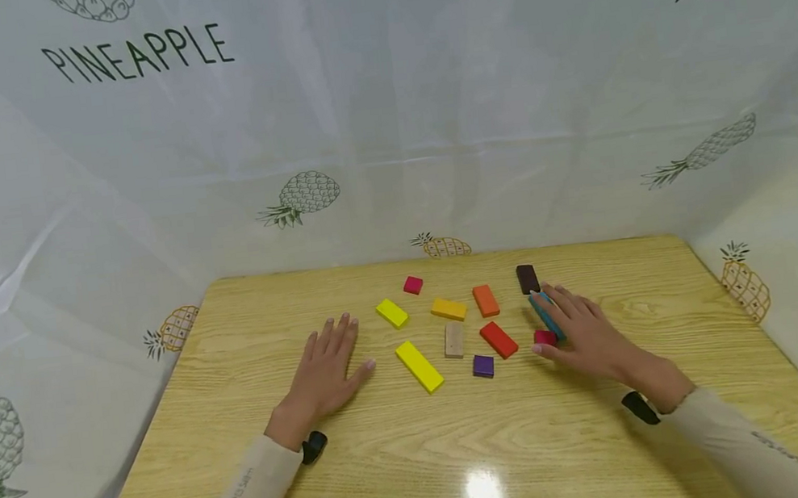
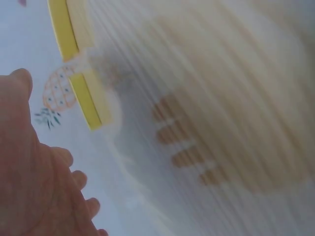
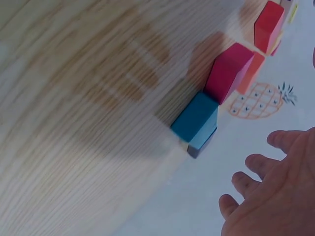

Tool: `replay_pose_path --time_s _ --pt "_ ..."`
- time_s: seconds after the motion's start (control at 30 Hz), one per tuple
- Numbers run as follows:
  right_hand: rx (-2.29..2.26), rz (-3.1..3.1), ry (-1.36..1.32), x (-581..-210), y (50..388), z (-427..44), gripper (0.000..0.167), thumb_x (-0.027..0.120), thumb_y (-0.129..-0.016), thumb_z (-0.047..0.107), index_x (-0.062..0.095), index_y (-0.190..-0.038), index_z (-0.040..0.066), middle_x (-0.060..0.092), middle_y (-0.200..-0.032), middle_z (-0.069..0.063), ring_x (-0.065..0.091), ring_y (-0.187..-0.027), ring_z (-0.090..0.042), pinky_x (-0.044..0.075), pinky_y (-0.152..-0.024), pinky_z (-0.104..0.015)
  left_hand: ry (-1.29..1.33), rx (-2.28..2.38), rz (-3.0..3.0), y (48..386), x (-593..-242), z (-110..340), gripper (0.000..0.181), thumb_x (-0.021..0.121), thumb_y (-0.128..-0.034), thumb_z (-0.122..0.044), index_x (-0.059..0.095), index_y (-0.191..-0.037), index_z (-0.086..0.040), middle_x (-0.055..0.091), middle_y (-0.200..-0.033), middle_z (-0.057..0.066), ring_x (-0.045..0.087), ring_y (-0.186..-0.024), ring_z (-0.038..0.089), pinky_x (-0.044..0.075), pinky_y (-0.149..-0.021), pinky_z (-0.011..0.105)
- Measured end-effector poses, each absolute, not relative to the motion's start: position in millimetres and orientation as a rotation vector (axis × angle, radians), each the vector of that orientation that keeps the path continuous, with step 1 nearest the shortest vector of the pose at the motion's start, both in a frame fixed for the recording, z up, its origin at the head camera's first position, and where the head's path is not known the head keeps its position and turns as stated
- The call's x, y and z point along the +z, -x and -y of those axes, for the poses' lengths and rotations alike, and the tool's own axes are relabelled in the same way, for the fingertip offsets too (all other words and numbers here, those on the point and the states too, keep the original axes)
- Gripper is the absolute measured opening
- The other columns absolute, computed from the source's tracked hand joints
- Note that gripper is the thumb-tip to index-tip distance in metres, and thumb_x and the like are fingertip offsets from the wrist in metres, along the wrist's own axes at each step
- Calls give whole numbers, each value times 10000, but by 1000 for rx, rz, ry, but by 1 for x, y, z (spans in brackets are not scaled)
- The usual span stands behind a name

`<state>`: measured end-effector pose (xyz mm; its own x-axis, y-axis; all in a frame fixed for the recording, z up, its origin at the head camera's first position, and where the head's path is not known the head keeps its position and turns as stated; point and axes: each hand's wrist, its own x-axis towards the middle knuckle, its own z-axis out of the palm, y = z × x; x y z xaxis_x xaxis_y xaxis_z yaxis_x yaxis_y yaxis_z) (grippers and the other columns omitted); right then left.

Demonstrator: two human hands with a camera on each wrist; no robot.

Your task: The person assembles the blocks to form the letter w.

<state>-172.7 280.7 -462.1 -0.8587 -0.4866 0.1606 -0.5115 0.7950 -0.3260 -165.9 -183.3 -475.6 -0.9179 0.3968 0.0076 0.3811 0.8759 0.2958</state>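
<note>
My left hand (image 1: 324, 373) is stretched out over the wooden table, fingers extended, holding nothing. To its right lie a long yellow block (image 1: 419, 367) and a shorter yellow block (image 1: 393, 313). My right hand (image 1: 586, 335) reaches over a blue block (image 1: 550, 317), partly covering it in the head view, and holds nothing. Beside the blue block is a magenta block (image 1: 544, 337), close to the right thumb. The right wrist view shows the blue block (image 3: 196, 118) and magenta block (image 3: 228, 73) side by side, with the fingers apart from them. A dark brown block (image 1: 528, 279) lies beyond the fingertips.
Between the hands lie a red block (image 1: 499, 340), a purple block (image 1: 483, 366), a plain wood block (image 1: 454, 340), an amber block (image 1: 448, 309), an orange block (image 1: 486, 301) and another magenta block (image 1: 413, 285). A pineapple-print sheet (image 1: 385, 120) hangs behind the table (image 1: 393, 469).
</note>
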Motion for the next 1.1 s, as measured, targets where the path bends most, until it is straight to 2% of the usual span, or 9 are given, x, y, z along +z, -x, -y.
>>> replay_pose_path --time_s 0.33,0.63,0.83,1.1 --pt "550 2884 -908 -465 174 -267 833 709 -1015 412 351 -1627 -24 257 -1701 -272 258 -1527 -555 223 -1177 -705 -733 435 -3006 158 -480 161 870 429 -1080 -629 250 -1678 -23 188 -1755 182 166 -1616 417 103 -1290 614" --pt "570 2761 -1054 -474 178 -259 798 747 -992 371 400 -1605 -3 354 -1647 -280 331 -1494 -504 281 -1109 -721 -756 360 -2964 150 -480 141 867 468 -1071 -617 233 -1691 -59 206 -1756 149 191 -1616 395 113 -1296 596" --pt "536 2818 -1088 -474 181 -253 784 741 -1002 343 392 -1617 5 338 -1677 -243 327 -1514 -503 256 -1149 -736 -778 317 -2963 144 -477 128 848 504 -1068 -595 270 -1683 -60 243 -1747 148 229 -1604 398 147 -1290 598" --pt "519 2847 -1155 -472 181 -244 749 739 -1004 266 402 -1606 -26 347 -1674 -252 327 -1512 -529 231 -1178 -709 -759 270 -2941 137 -473 114 833 483 -1071 -610 266 -1691 -99 278 -1735 137 246 -1602 387 154 -1295 583"
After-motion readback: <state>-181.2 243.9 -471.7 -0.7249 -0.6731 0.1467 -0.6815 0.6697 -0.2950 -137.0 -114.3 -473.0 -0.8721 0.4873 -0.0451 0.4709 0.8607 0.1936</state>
